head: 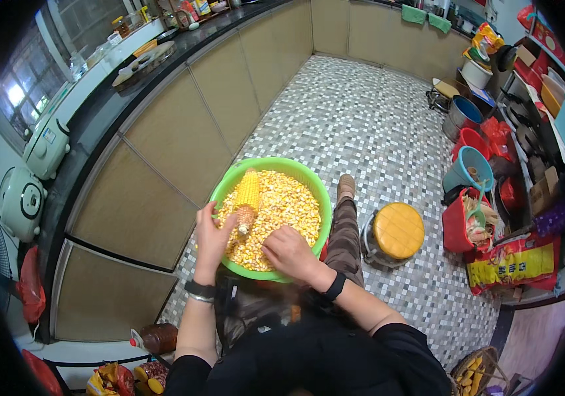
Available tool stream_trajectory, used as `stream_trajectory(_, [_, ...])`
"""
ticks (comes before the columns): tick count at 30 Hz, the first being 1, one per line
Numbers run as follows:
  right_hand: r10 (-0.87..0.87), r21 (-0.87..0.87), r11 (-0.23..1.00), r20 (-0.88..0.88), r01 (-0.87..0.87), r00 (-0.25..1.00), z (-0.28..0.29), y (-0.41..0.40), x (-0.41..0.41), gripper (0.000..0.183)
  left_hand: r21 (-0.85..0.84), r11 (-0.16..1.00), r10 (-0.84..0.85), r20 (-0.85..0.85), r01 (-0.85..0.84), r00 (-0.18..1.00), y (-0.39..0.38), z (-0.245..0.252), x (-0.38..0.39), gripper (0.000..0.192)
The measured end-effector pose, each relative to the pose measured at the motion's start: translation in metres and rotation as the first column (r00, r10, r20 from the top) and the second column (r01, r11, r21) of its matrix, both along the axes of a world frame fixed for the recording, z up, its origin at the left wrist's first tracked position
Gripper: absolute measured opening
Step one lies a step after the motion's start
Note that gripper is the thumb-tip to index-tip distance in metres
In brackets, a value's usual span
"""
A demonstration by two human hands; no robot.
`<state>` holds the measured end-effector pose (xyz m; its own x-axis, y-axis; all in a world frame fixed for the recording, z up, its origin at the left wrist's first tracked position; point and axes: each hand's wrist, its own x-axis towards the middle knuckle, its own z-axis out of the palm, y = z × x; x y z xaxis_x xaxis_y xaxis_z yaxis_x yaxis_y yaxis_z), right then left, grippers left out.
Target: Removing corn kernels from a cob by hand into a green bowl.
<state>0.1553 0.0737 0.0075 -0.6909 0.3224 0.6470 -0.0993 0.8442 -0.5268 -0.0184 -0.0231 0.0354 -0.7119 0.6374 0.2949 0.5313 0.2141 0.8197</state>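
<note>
A green plastic basin (328, 208) full of loose yellow corn kernels (290, 198) stands before me. One partly shelled corn cob (247, 193) lies on the kernels at the left, its bare reddish end towards me. My left hand (213, 240) is at the basin's left rim, fingers apart, its thumb close to the cob's bare end; whether they touch I cannot tell. My right hand (290, 253) rests low over the kernels near the front right rim. Its fingers curl downward, and their tips are partly hidden, so anything pinched there is not visible.
To the right of my leg (344, 242) stands a round stool with a yellow seat (399, 230). Cabinet doors (129, 193) run along the left. A red bin with husks (455, 230) and buckets line the right side; a basket of corn cobs (470, 373) is at lower right.
</note>
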Motion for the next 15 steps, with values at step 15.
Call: stream_trajectory(15, [-0.045,-0.133,0.99,-0.046,0.039,0.998,-0.003,0.005,-0.001,0.008,0.131,0.962,-0.221,0.889,0.24,0.402,0.0,0.009,-0.008,0.026])
